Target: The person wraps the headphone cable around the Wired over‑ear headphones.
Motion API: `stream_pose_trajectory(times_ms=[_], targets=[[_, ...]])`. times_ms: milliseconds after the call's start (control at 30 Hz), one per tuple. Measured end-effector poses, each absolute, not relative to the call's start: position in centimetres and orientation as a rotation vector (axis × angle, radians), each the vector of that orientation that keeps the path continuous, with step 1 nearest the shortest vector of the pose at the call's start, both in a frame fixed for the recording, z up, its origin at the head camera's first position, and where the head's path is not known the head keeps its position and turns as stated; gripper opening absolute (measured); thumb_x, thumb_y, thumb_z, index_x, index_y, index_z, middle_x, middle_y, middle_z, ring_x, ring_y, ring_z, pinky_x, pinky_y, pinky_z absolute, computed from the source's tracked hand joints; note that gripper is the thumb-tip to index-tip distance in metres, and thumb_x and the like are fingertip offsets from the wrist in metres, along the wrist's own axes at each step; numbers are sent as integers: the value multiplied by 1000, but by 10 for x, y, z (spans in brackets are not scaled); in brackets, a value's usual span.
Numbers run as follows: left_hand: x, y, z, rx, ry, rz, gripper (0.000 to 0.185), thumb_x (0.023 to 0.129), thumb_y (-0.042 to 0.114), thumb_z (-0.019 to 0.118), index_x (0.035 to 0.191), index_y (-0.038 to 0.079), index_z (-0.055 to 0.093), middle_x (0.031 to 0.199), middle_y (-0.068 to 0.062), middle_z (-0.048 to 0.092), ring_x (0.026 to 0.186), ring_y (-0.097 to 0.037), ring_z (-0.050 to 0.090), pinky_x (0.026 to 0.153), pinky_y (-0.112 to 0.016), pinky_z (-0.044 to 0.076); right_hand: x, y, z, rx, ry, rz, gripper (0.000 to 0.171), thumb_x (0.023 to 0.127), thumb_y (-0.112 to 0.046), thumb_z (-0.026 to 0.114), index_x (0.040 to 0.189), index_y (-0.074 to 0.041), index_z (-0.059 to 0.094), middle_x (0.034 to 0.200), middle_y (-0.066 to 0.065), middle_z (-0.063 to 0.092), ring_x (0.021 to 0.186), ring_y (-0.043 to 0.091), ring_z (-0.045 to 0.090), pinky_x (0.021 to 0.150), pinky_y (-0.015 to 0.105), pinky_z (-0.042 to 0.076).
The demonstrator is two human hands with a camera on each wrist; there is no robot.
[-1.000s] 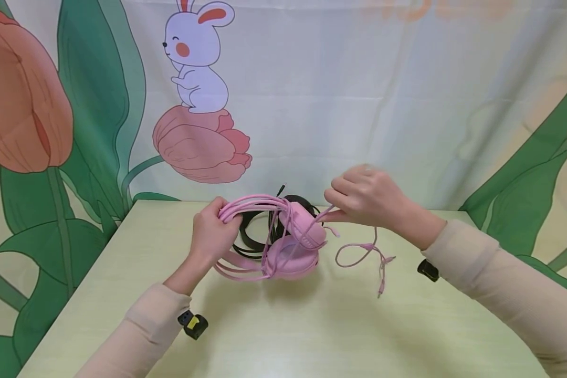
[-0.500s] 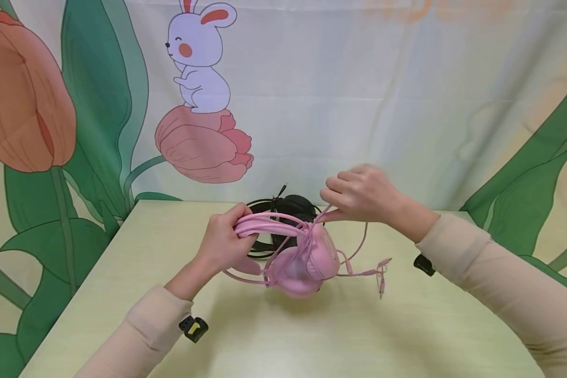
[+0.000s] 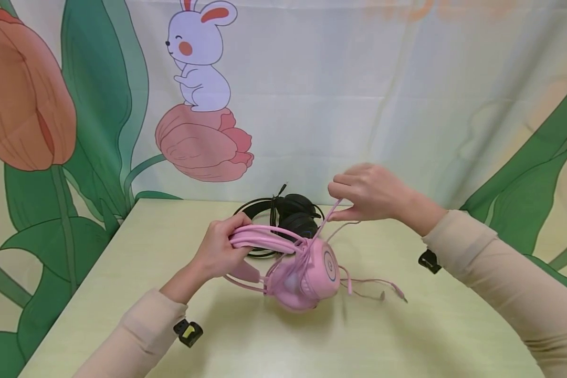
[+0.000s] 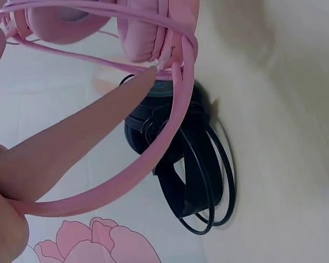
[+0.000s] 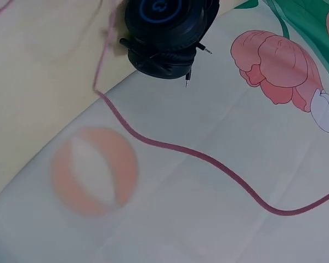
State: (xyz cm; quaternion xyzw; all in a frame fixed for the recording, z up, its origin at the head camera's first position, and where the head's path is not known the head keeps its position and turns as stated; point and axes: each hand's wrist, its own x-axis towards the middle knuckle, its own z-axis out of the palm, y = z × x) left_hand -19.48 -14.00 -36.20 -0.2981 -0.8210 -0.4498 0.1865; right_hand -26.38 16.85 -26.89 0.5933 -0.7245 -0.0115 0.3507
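- Winding cord [image 3: 322, 223] round pink headphones [image 3: 304, 273]; left hand [image 3: 219, 249] gripping headband, right hand [image 3: 366, 191] pinching cord taut.
- Next: likely another loop, tension kept, loose plug end [image 3: 392, 286] tucked.

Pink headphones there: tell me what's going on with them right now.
A person sits at a pale green table handling a pink headset. The left hand grips its headband, holding the ear cups just above the tabletop. The right hand pinches the headset's pink cable and holds it up taut from the ear cups, while the cable's plug end trails on the table to the right. A black headset lies behind, near the table's far edge.
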Motion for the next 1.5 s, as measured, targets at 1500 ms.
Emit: stream_pose_trajectory(times_ms=[1500], targets=[[-188,-124,-380,-775,-1695,-2443,9,75,-7,35,80,-3,41,52,-5,23,42,-19,16,37,-31,9,-271,163,-362,1085,-2533,749,17,95,-18,45,89,-18,61,73,-11,55,64,2,46,59,19,38]])
